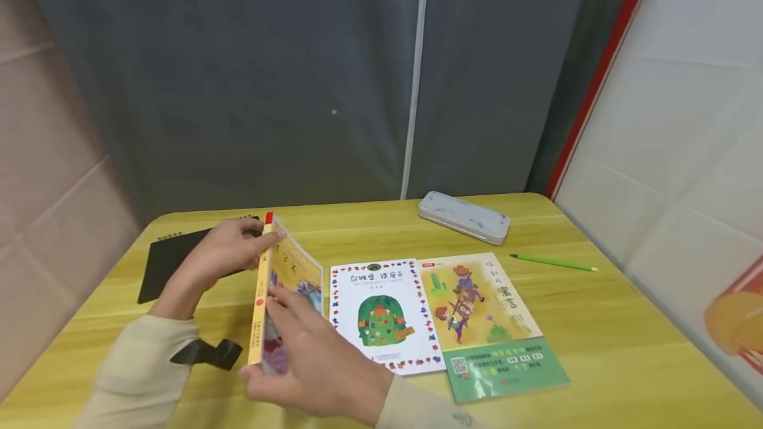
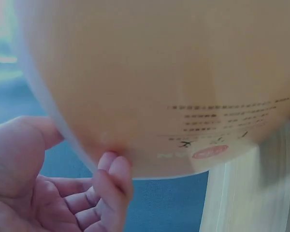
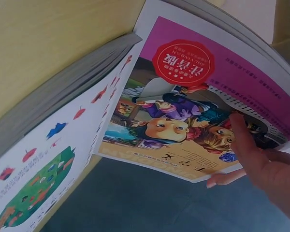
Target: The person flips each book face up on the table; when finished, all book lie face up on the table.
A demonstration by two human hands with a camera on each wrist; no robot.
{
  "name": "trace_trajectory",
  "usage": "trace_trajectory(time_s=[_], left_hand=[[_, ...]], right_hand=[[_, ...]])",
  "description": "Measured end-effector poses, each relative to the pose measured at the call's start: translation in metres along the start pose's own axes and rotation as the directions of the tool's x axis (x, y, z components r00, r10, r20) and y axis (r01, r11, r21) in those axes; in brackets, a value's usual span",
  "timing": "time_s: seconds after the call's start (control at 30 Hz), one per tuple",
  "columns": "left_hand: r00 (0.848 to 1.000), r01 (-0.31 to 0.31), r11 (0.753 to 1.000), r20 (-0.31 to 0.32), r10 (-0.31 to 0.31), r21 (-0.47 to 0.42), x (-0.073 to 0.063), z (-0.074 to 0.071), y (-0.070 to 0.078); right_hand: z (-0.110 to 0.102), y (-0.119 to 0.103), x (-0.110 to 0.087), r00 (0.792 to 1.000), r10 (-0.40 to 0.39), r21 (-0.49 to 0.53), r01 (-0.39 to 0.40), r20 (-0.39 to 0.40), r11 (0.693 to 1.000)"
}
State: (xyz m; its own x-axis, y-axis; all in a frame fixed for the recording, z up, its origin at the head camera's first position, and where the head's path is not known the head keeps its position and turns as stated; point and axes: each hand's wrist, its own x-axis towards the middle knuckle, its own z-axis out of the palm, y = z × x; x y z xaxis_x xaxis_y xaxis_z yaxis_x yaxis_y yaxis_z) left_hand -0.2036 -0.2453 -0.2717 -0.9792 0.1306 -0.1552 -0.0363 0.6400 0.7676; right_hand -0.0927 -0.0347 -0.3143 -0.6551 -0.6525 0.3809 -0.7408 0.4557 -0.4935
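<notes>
A yellow storybook (image 1: pixel 260 323) with a red-topped spine stands upright on edge between both hands, spine toward me. My left hand (image 1: pixel 223 250) pinches it near the top of the spine; in the left wrist view, the fingertips press on its tan back cover (image 2: pixel 145 72). Lower down, my right hand (image 1: pixel 324 349) grips the spine side, thumb at the bottom corner and fingers over the front. The right wrist view shows its illustrated cover (image 3: pixel 179 116), purple at one end, with fingers of the right hand (image 3: pixel 266 169) on it.
Right of the storybook lies a white book (image 1: pixel 387 316) with a green picture, beside a yellow-and-green book (image 1: pixel 495 330). A black spiral notebook (image 1: pixel 167 263) lies left behind the left hand. Farther back are a pale marbled case (image 1: pixel 465 217) and a green pencil (image 1: pixel 554 262).
</notes>
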Motion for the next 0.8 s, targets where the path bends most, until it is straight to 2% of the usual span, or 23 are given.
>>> trace_trajectory(time_s=[0.07,0.17,0.27,0.37,0.43,0.53,0.6,0.7,0.8], left_hand=[[1.000,-0.007,0.999,0.002,0.007,0.052,-0.001,0.000,0.002],[1.000,-0.018,0.999,-0.018,0.018,0.032,-0.001,0.000,-0.002],[0.999,-0.018,1.000,-0.034,0.019,0.015,-0.001,-0.001,-0.009],[0.999,-0.012,1.000,-0.039,0.013,0.019,-0.003,-0.004,-0.017],[0.999,-0.006,1.000,-0.038,0.007,0.021,-0.005,-0.005,-0.022],[0.999,0.012,1.000,-0.037,-0.012,0.007,-0.007,-0.006,-0.028],[0.999,0.020,1.000,-0.030,-0.020,-0.011,-0.009,-0.007,-0.032],[0.999,0.035,0.999,-0.023,-0.036,-0.028,-0.010,-0.007,-0.038],[0.999,0.048,0.998,-0.023,-0.048,-0.030,-0.011,-0.009,-0.047]], right_hand=[[0.001,0.000,0.000,1.000,0.012,-0.023,-0.012,-0.007,1.000],[0.002,0.002,-0.002,1.000,0.022,-0.096,-0.020,0.014,0.995],[0.004,0.010,-0.005,0.991,0.066,-0.207,-0.040,0.118,0.977],[0.009,0.021,-0.011,0.951,0.169,-0.321,-0.080,0.260,0.944],[0.013,0.027,-0.016,0.908,0.257,-0.376,-0.123,0.332,0.918],[0.018,0.034,-0.023,0.844,0.351,-0.459,-0.143,0.406,0.877],[0.019,0.038,-0.027,0.817,0.379,-0.499,-0.131,0.436,0.857],[0.021,0.041,-0.029,0.803,0.383,-0.524,-0.106,0.457,0.845],[0.023,0.042,-0.030,0.818,0.372,-0.523,-0.105,0.438,0.846]])
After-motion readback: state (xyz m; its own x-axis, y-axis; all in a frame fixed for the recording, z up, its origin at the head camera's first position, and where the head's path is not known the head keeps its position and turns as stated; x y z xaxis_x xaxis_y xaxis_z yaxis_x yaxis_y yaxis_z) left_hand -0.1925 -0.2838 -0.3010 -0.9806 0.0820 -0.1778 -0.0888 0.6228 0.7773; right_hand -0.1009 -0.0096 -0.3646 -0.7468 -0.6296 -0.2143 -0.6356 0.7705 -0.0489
